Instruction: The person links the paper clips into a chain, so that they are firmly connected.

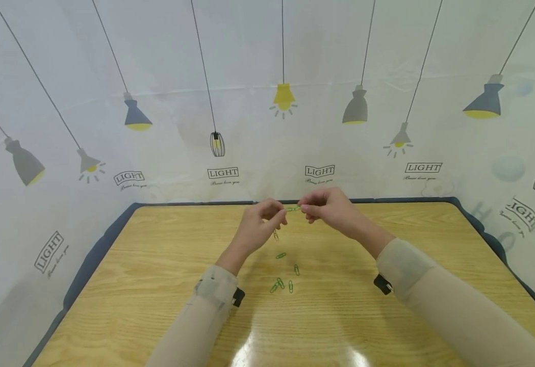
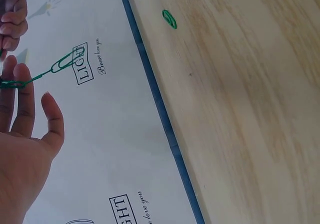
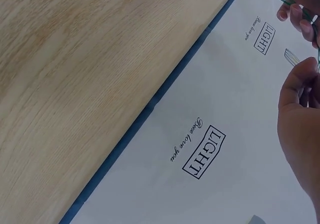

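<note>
Over the table's far side, my left hand (image 1: 259, 224) pinches a short chain of green paper clips (image 2: 62, 62) between thumb and fingers. One linked clip hangs below those fingers. My right hand (image 1: 333, 210) is close by on the right, its thumb and index finger pinching a green paper clip (image 1: 292, 209) that spans the gap between the hands. In the right wrist view the fingertips of my right hand (image 3: 302, 114) partly hide that clip, so whether it is linked to the chain cannot be told.
Several loose green paper clips lie on the wooden table (image 1: 166, 265) below the hands, among them one clip (image 1: 297, 269) to the right and another (image 1: 281, 255) farther back. A white curtain (image 1: 249, 51) printed with lamps surrounds the dark-blue table edge (image 1: 203, 203).
</note>
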The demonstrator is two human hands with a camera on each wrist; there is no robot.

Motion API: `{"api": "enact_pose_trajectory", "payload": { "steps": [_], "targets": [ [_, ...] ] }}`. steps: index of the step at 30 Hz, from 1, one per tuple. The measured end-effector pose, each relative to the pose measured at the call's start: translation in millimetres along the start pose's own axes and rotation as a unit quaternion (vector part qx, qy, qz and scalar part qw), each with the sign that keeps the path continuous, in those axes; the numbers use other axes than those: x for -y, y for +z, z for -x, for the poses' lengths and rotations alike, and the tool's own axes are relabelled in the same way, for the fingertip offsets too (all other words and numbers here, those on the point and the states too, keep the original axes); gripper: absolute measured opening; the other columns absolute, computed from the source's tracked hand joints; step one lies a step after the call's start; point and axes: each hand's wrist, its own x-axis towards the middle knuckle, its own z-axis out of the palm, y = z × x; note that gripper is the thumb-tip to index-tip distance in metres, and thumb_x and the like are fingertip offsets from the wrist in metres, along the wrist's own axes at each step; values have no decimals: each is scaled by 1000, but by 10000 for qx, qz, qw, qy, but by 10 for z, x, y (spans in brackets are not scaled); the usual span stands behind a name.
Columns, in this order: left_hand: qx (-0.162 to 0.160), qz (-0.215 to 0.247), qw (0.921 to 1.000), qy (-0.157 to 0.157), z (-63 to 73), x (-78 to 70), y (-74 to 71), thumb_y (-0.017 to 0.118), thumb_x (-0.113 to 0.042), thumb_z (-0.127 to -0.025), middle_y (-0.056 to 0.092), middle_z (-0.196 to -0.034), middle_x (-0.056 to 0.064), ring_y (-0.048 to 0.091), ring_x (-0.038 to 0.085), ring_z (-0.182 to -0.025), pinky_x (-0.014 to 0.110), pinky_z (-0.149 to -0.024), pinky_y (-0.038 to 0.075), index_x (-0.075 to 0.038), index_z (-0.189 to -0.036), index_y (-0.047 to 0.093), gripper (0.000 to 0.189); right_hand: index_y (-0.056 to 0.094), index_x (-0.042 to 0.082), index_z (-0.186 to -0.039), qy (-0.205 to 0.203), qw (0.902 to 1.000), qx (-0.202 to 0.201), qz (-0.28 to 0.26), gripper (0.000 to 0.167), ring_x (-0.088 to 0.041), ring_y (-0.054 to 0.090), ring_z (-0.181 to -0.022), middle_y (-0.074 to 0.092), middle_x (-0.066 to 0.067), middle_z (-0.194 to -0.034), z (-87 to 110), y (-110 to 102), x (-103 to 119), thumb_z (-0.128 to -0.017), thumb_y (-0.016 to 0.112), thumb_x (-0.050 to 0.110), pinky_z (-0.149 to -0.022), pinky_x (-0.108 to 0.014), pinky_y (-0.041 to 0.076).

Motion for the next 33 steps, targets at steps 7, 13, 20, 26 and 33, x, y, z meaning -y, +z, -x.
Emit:
{"api": "enact_pose_trajectory", "payload": {
  "steps": [7,13,20,26,33],
  "targets": [
    [127,365,9986,-369,2,-6,8,68,-17,-105,80,-106,12,72,12,-82,27,-76,59,-9,-120,71,17,73,-1,-116,-85,9999,-87,4,19,-17,69,-84,71,-3,-91,-20,7,12,-107,66,13,-80,-29,63],
    [320,287,9982,-412,-16,-11,29,72,-17,-103,79,-113,13,75,14,-85,29,-79,62,-7,-129,68,28,73,-3,-118,-137,9999,-85,33,21,-18,70,-84,72,-4,-92,-10,24,71,-106,66,13,-80,-30,64],
    [487,295,9974,-448,-34,-56,54,70,-28,-105,79,-113,10,74,14,-87,37,-84,63,-11,-131,69,31,74,-2,-116,-48,9999,-66,-70,19,-22,71,-89,74,-9,-98,-7,69,115,-106,67,12,-81,-30,64],
    [320,437,9980,-314,-43,-89,53,61,-33,-110,77,-106,10,71,16,-83,53,-86,61,-12,-122,72,27,73,-5,-116,-101,9991,-16,-407,19,-18,74,-88,75,-7,-98,-14,111,102,-105,67,11,-83,-31,65],
    [75,309,9992,-233,-46,-92,33,63,-28,-109,78,-102,11,70,14,-81,30,-77,57,-9,-118,74,23,71,-7,-114,-186,9972,-58,-725,19,-16,75,-85,75,-6,-96,-18,155,75,-105,68,9,-86,-34,66]
  ]
}}
